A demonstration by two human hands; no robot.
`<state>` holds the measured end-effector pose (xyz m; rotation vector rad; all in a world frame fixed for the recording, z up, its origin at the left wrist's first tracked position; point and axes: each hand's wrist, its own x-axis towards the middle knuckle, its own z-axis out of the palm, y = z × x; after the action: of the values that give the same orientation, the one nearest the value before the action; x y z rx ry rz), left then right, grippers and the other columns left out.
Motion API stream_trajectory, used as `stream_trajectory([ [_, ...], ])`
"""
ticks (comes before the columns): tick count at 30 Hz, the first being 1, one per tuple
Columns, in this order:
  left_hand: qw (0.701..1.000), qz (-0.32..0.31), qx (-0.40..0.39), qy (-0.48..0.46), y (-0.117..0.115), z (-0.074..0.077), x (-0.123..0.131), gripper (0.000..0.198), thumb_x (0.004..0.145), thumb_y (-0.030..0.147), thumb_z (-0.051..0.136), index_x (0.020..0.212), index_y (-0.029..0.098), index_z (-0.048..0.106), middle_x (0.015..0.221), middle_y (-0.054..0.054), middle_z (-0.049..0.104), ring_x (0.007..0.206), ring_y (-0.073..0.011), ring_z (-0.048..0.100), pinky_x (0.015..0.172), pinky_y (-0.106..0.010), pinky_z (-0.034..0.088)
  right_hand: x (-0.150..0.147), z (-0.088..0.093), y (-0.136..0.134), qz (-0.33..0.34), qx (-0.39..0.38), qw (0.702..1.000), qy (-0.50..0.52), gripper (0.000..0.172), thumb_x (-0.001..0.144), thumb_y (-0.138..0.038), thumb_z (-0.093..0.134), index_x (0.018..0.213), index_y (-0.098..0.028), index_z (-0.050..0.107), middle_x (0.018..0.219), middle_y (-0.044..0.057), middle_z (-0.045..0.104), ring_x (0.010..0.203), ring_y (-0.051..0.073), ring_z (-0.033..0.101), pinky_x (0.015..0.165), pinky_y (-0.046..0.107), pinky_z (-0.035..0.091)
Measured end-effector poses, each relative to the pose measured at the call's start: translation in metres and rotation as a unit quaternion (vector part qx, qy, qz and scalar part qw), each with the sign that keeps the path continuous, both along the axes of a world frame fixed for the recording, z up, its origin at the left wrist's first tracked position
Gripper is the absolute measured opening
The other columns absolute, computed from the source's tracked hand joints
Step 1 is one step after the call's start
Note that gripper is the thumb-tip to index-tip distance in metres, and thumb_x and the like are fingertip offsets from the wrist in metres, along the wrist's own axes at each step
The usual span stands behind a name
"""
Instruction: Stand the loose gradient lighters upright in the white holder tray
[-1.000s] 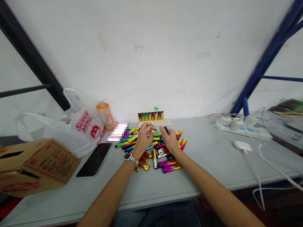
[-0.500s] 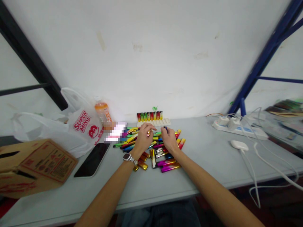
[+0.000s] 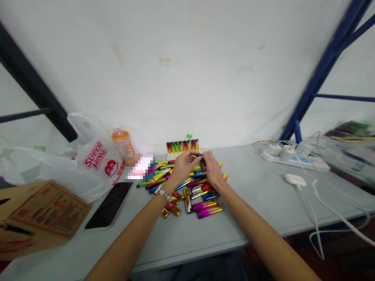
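A heap of several shiny coloured lighters lies on the grey table. Behind it stands a white holder with a row of upright lighters against the wall. My left hand, with a watch at the wrist, and my right hand meet over the far side of the heap. Their fingertips pinch a small dark lighter between them, just in front of the holder. Both hands are closed on it.
A black phone lies left of the heap. Further left are a white plastic bag, an orange drink bottle and a cardboard box. A power strip, a white adapter and cables lie at the right.
My hands have come together and moved a little towards the holder; the dark lighter that my right hand held alone is now pinched by both. The camera has shifted slightly.
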<state>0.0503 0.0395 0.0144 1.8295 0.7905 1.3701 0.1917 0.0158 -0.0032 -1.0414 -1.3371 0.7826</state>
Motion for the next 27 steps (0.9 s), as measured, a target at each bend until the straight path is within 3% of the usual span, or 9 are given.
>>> stream_trajectory([
  [3, 0.997, 0.044, 0.039, 0.045, 0.024, 0.02, 0.002, 0.023, 0.085, 0.033, 0.069, 0.1, 0.016, 0.065, 0.087, -0.004, 0.07, 0.074, -0.0137, 0.067, 0.07, -0.025, 0.055, 0.023, 0.003, 0.011, -0.088, -0.003, 0.996, -0.017, 0.044, 0.094, -0.063, 0.037, 0.089, -0.024, 0.056, 0.089, 0.002, 0.064, 0.086, 0.02, 0.057, 0.074, 0.03, 0.043],
  [5, 0.986, 0.065, 0.08, 0.132, 0.046, 0.033, 0.005, 0.018, 0.085, 0.029, 0.068, 0.099, 0.017, 0.067, 0.087, -0.004, 0.071, 0.076, -0.0144, 0.067, 0.073, -0.026, 0.054, 0.037, 0.002, 0.019, -0.125, 0.008, 0.992, -0.008, 0.044, 0.095, -0.061, 0.036, 0.088, -0.023, 0.056, 0.09, 0.003, 0.064, 0.086, 0.02, 0.058, 0.076, 0.03, 0.042],
  [10, 0.933, 0.092, 0.132, 0.322, 0.098, 0.05, 0.022, 0.011, 0.083, 0.016, 0.066, 0.093, 0.016, 0.071, 0.082, -0.005, 0.074, 0.075, -0.0167, 0.067, 0.077, -0.029, 0.052, 0.05, -0.008, 0.029, -0.118, -0.005, 0.991, -0.057, 0.044, 0.094, -0.057, 0.035, 0.082, -0.021, 0.058, 0.08, 0.004, 0.063, 0.081, 0.02, 0.059, 0.079, 0.032, 0.042],
  [19, 0.864, 0.152, 0.127, 0.462, 0.138, 0.037, 0.045, 0.014, 0.083, 0.021, 0.067, 0.093, 0.021, 0.076, 0.088, -0.005, 0.076, 0.087, -0.0204, 0.068, 0.084, -0.031, 0.049, 0.052, -0.009, 0.032, -0.079, -0.025, 0.982, -0.17, 0.046, 0.097, -0.055, 0.032, 0.078, -0.022, 0.058, 0.08, 0.005, 0.065, 0.083, 0.021, 0.061, 0.079, 0.032, 0.041],
  [27, 0.833, 0.162, 0.18, 0.498, 0.14, 0.031, 0.044, 0.023, 0.092, 0.025, 0.057, 0.096, 0.019, 0.078, 0.097, -0.01, 0.073, 0.098, -0.026, 0.061, 0.089, -0.038, 0.045, 0.059, -0.011, 0.039, -0.079, -0.019, 0.974, -0.212, 0.044, 0.099, -0.046, 0.03, 0.077, -0.021, 0.057, 0.081, 0.005, 0.065, 0.084, 0.021, 0.06, 0.08, 0.032, 0.041],
])
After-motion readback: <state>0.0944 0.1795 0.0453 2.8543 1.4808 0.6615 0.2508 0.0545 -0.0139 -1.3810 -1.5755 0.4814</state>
